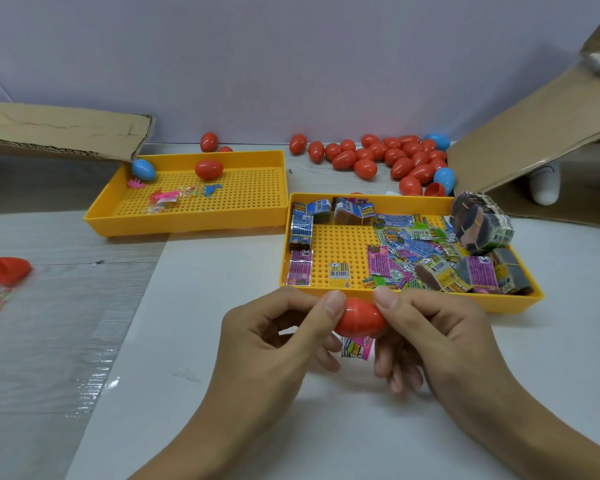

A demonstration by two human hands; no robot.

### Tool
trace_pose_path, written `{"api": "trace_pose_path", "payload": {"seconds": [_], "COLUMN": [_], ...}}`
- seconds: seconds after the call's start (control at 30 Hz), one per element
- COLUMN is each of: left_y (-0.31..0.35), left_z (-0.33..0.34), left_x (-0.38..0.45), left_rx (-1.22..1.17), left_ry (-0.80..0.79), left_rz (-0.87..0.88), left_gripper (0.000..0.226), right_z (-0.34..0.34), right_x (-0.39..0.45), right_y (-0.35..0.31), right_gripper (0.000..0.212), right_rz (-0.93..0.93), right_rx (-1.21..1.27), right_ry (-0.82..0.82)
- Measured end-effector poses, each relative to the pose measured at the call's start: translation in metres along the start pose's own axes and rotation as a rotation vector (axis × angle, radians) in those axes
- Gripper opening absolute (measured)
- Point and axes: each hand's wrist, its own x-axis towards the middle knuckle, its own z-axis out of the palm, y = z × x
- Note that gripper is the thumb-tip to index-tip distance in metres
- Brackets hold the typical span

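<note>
One red egg [359,318] pinched just off the packet-filled tray's [499,303] near rim.
Thumb and curled fingers of the left hand [278,337] and right hand [437,337] clamp its two ends; a printed packet [355,348] under it is perhaps gripped too. White tabletop [205,393] spreads wide on the tray's near side.

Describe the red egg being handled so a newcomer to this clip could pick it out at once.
Find the yellow tray of printed leaflets on the right. Just before its near rim, the left hand and right hand pinch the red egg between them. It is the only one held; the heap of red eggs lies by the back wall.
</note>
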Motion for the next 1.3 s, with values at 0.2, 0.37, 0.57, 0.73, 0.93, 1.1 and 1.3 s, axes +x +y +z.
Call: {"api": "trace_pose_path", "payload": {"seconds": [0.2, 0.37, 0.57, 0.73, 0.93, 1.1, 1.3], "left_y": [-0.002, -0.004, -0.007, -0.01, -0.009, -0.004, 0.0], "left_z": [-0.002, -0.004, -0.004, -0.004, -0.003, -0.002, -0.002], "left_x": [0.001, 0.003, 0.005, 0.005, 0.004, 0.003, 0.001], "left_rx": [-0.086, -0.146, -0.173, -0.167, -0.179, -0.156, -0.124], "left_ry": [-0.029, -0.054, -0.087, -0.094, -0.08, -0.059, -0.05], "left_rz": [0.034, 0.042, 0.084, 0.132, 0.127, 0.078, 0.017], "left_gripper": [0.025, 0.03, 0.034, 0.039, 0.039, 0.035, 0.032], "right_z": [-0.001, 0.0, 0.0, 0.0, -0.001, -0.001, 0.001], "right_x": [0.0, -0.001, 0.0, 0.001, 0.001, 0.0, 0.0], "right_y": [-0.001, -0.004, -0.003, -0.001, 0.001, -0.002, -0.003], "right_gripper": [0.028, 0.021, 0.025, 0.029, 0.029, 0.025, 0.022], "right_rz": [-0.009, -0.023, -0.05, -0.075, -0.079, -0.046, -0.042], "right_rx": [0.054, 0.08, 0.078, 0.071, 0.084, 0.084, 0.076], "right_ry": [0.008, 0.022, 0.031, 0.028, 0.026, 0.037, 0.053]}}
